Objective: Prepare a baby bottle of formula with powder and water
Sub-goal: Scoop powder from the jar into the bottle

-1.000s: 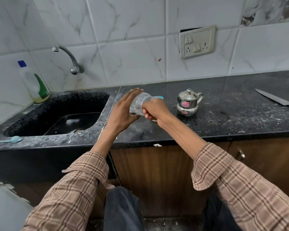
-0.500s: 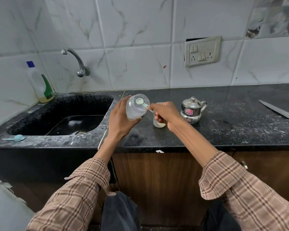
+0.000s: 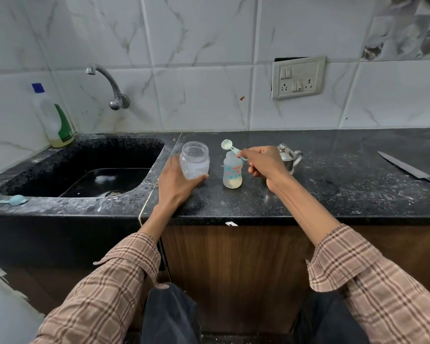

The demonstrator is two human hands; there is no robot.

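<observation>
**Scoop held over the baby bottle**

The left hand [image 3: 176, 181] was wrapped around a clear jar [image 3: 194, 160] in the middle of the frame. Its thumb and fingers curled round the lower part of the jar, which stood upright with no lid. The right hand [image 3: 265, 162] pinched the handle of a small pale scoop [image 3: 230, 147]. The round end of the scoop sat up high, just above the open top of the baby bottle [image 3: 232, 171]. The bottle stood upright on the counter [image 3: 333, 192] between the two hands, with a little pale stuff at its bottom. Both arms reached forward in checked sleeves.

The counter was black and dusty with white specks. A small shiny metal pot [image 3: 289, 155] stood just behind the right hand. A knife [image 3: 410, 168] lay at the right edge. A dark sink [image 3: 85, 170] filled the left side, with a tap [image 3: 107, 83] above it and a soap bottle [image 3: 54, 117] in the upper left. A second blue scoop [image 3: 14, 200] lay on the sink's front rim. White tiles and a switch plate [image 3: 298, 76] covered the wall.
</observation>
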